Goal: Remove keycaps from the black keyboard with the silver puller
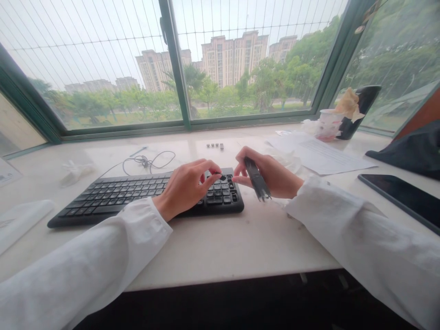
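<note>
A black keyboard [113, 195] lies on the white table, its right end between my hands. My left hand [189, 183] reaches over the number pad and pinches a small black keycap [222, 177] between thumb and forefinger. On the pad's right side, some key positions [234, 197] show without caps. My right hand [271, 172] is just right of the keyboard, curled around a slim black brush-like tool [254, 176]. The tool's thin prongs or bristles point down toward me. The right thumb and forefinger are apart near the pad's corner.
Several loose keycaps [215, 145] stand in a row behind the keyboard. A thin cable [144, 160] coils at the back left. To the right are paper sheets [319, 153], a paper cup [328, 124] and a phone [405, 195]. Crumpled plastic [75, 172] lies left, before the window.
</note>
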A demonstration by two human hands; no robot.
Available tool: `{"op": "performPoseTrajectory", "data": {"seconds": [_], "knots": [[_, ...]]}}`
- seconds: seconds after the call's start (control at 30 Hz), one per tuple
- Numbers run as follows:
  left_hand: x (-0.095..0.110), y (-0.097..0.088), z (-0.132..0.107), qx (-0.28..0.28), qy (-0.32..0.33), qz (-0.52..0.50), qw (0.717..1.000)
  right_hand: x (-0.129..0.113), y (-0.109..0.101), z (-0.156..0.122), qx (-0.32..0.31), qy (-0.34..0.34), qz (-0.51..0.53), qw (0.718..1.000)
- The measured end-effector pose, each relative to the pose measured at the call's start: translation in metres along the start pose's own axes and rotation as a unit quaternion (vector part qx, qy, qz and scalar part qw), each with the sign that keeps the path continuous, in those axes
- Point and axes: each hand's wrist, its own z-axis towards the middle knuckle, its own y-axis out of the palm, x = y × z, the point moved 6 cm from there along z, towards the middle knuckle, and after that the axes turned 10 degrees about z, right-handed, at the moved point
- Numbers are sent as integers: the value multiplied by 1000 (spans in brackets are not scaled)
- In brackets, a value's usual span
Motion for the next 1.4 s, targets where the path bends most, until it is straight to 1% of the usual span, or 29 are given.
{"op": "performPoseTrajectory", "data": {"seconds": [0.13, 0.3, 0.4, 0.53, 0.7, 1.0, 1.23, 1.4], "knots": [[0, 0, 0, 4, -1, 6, 1000, -5, 5, -2, -48, -18, -34, 998], [0, 1, 0, 1, 0, 5, 1000, -1, 9, -3, -83, -23, -58, 995], [0, 1, 0, -1, -4, 2, 1000, 1, 11, -3, -95, -28, -70, 993], [0, 3, -1, -7, -8, 1, 1000, -2, 12, -3, -100, -42, -81, 991], [0, 3, -1, -6, -9, 1, 1000, -4, 13, -3, -121, -49, -97, 987], [-1, 4, -1, -7, -11, -1, 1000, -5, 12, -3, -108, -59, -102, 987], [-1, 4, -1, -10, -11, 0, 1000, -5, 13, -3, -98, -96, -105, 985], [-1, 4, -2, -16, -14, 2, 1000, -5, 12, -2, -85, -89, -87, 989]]}}
